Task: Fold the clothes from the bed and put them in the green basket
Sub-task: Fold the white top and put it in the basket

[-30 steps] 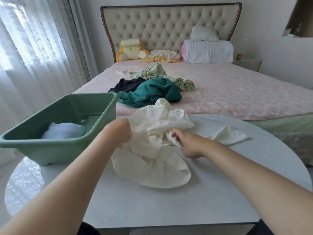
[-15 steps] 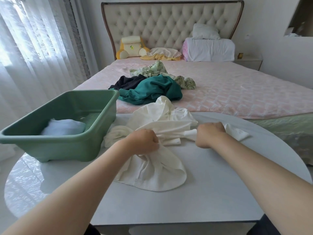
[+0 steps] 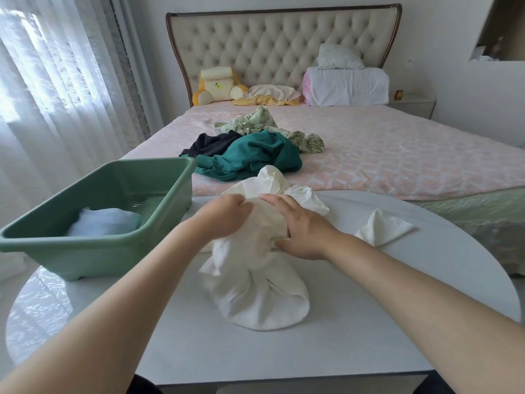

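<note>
I count one green basket (image 3: 159,177), standing on the left edge of the round white tabletop (image 3: 369,322). One folded pale blue cloth (image 3: 105,224) lies inside it.

Right of the basket, two bare hands meet at the top of one cream garment (image 3: 255,280), which lies bunched from the middle of the tabletop toward its far edge. My left hand (image 3: 224,216) has its fingers curled into a fold of the garment. My right hand (image 3: 304,231) lies over the bunch with fairly straight fingers, its thumb against the lower side. The fingertips of the two hands nearly touch.

Past the right wrist, a cream flap (image 3: 383,228) lies near the far right edge. The forearm hides whether it joins the garment.

Beyond the tabletop is the bed (image 3: 397,155), carrying three loose garments in one pile: black (image 3: 210,143), teal (image 3: 255,155) and leaf-print (image 3: 255,123). The raised cream bunch covers the near edge of the teal one. A curtain (image 3: 56,95) hangs far left, and one plush toy (image 3: 216,86) and pillows (image 3: 346,85) sit at the headboard.

Half a second ago the hands were apart, each fisted on the cloth and stretching it sideways. Now they are together and the garment is gathered narrower. The basket and the pile have not moved.
</note>
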A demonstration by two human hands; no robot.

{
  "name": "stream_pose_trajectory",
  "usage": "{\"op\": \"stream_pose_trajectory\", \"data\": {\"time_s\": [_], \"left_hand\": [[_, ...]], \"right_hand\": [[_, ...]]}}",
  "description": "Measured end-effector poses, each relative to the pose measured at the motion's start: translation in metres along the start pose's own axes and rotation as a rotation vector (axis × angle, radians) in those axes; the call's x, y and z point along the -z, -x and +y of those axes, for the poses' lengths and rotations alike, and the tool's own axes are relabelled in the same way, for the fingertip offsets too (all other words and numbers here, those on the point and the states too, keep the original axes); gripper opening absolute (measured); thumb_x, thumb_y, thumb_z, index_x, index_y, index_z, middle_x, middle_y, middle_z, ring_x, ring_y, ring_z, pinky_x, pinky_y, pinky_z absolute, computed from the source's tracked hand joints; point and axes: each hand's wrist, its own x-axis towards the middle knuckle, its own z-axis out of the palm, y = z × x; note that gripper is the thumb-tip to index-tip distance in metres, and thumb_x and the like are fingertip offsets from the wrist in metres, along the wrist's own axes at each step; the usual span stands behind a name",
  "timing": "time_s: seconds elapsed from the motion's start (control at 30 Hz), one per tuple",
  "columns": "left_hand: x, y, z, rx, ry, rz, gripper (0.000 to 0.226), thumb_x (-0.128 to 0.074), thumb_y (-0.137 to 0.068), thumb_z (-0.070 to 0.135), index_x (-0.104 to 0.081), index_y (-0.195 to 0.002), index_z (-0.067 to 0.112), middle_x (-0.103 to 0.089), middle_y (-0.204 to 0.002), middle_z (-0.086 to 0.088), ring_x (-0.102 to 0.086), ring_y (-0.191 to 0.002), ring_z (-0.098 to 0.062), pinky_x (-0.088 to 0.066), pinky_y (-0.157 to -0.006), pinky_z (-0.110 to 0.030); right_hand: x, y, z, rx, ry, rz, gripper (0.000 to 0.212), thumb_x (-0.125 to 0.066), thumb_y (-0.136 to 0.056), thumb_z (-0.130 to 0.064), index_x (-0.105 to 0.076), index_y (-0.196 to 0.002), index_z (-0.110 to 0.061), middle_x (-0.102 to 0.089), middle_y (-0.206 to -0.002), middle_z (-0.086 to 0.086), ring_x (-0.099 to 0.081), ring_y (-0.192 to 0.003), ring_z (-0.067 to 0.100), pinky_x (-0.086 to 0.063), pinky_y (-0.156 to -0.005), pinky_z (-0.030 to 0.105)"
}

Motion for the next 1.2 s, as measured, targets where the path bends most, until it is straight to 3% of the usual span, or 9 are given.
{"op": "stream_pose_trajectory", "data": {"time_s": [0.17, 0.27, 0.37, 0.5, 0.6, 0.67, 0.8, 1.03, 1.2], "left_hand": [[-0.003, 0.024, 0.012, 0.014, 0.779, -0.618, 0.033, -0.053, -0.100, 0.040, -0.053, -0.125, 0.018, -0.061, -0.107, -0.012, -0.064, -0.084, -0.025, -0.057, -0.067, -0.041], [-0.013, 0.026, 0.004, 0.033, 0.902, -0.796, 0.032, -0.047, -0.104, 0.017, -0.048, -0.136, 0.015, -0.061, -0.124, -0.019, -0.068, -0.100, -0.036, -0.059, -0.070, -0.045], [-0.022, 0.023, -0.001, -0.056, 0.542, -0.548, 0.039, -0.042, -0.090, -0.007, -0.061, -0.116, 0.016, -0.067, -0.112, -0.008, -0.071, -0.091, -0.023, -0.058, -0.066, -0.031], [-0.030, 0.020, -0.015, -0.051, 0.162, -0.467, 0.029, -0.079, -0.079, 0.028, -0.056, -0.097, 0.025, -0.060, -0.100, 0.002, -0.058, -0.076, -0.012, -0.054, -0.066, -0.023], [-0.036, 0.021, -0.020, -0.029, -0.117, -0.481, 0.048, -0.082, -0.069, 0.056, -0.054, -0.094, 0.025, -0.063, -0.097, 0.004, -0.060, -0.081, -0.016, -0.049, -0.069, -0.025], [-0.042, 0.019, -0.019, -0.115, -0.084, -0.402, 0.032, -0.078, -0.076, 0.048, -0.056, -0.081, 0.025, -0.061, -0.082, 0.010, -0.056, -0.074, -0.014, -0.043, -0.066, -0.024], [-0.040, 0.016, -0.018, -0.109, 0.346, -0.352, 0.010, -0.063, -0.090, 0.016, -0.068, -0.084, 0.022, -0.065, -0.076, 0.008, -0.059, -0.066, -0.010, -0.044, -0.061, -0.016], [-0.052, -0.001, -0.063, -0.053, -0.190, -0.008, 0.048, -0.060, -0.088, 0.015, -0.045, -0.133, 0.021, -0.041, -0.140, -0.002, -0.040, -0.131, -0.024, -0.038, -0.098, -0.036], [-0.057, -0.005, -0.059, -0.098, -0.245, 0.047, 0.048, -0.063, -0.091, 0.027, -0.042, -0.134, 0.029, -0.054, -0.134, 0.004, -0.054, -0.117, -0.021, -0.039, -0.077, -0.032]], "right_hand": [[0.009, 0.000, 0.009, -0.031, -0.110, 0.149, 0.015, -0.063, -0.086, -0.014, -0.063, -0.098, -0.023, -0.064, -0.083, -0.009, -0.055, -0.070, 0.001, -0.041, -0.068, 0.027], [0.014, 0.009, 0.028, -0.168, -0.051, 0.040, 0.019, -0.056, -0.081, -0.007, -0.060, -0.083, -0.025, -0.062, -0.078, -0.008, -0.060, -0.071, 0.011, -0.047, -0.066, 0.029], [0.011, 0.021, 0.028, -0.281, -0.272, -0.114, 0.012, -0.067, -0.084, -0.011, -0.059, -0.078, -0.016, -0.071, -0.076, 0.003, -0.072, -0.067, 0.021, -0.057, -0.061, 0.034], [-0.001, 0.017, 0.019, -0.286, -0.578, -0.135, 0.021, -0.076, -0.089, -0.028, -0.072, -0.076, -0.012, -0.075, -0.076, 0.000, -0.070, -0.072, 0.013, -0.058, -0.069, 0.030], [-0.013, 0.016, 0.012, -0.264, -0.771, -0.194, 0.019, -0.068, -0.094, -0.011, -0.074, -0.111, -0.018, -0.075, -0.107, -0.001, -0.069, -0.096, 0.010, -0.056, -0.092, 0.031], [-0.021, 0.017, 0.005, -0.276, -0.820, -0.194, 0.051, -0.074, -0.087, -0.005, -0.059, -0.132, -0.023, -0.068, -0.117, 0.002, -0.067, -0.095, 0.010, -0.056, -0.077, 0.025], [-0.016, 0.009, 0.005, -0.358, -0.550, 0.045, 0.056, -0.070, -0.081, -0.005, -0.057, -0.131, -0.028, -0.065, -0.113, 0.003, -0.064, -0.094, 0.017, -0.055, -0.078, 0.029], [0.005, 0.007, 0.022, -0.577, 0.511, -0.001, 0.059, -0.056, -0.087, -0.015, -0.032, -0.141, -0.013, -0.043, -0.133, 0.014, -0.049, -0.119, 0.033, -0.043, -0.094, 0.040], [-0.013, 0.000, -0.012, -0.191, 0.022, -0.052, 0.041, -0.055, -0.087, -0.027, -0.055, -0.129, -0.026, -0.052, -0.127, -0.002, -0.053, -0.119, 0.021, -0.044, -0.097, 0.037]]}}
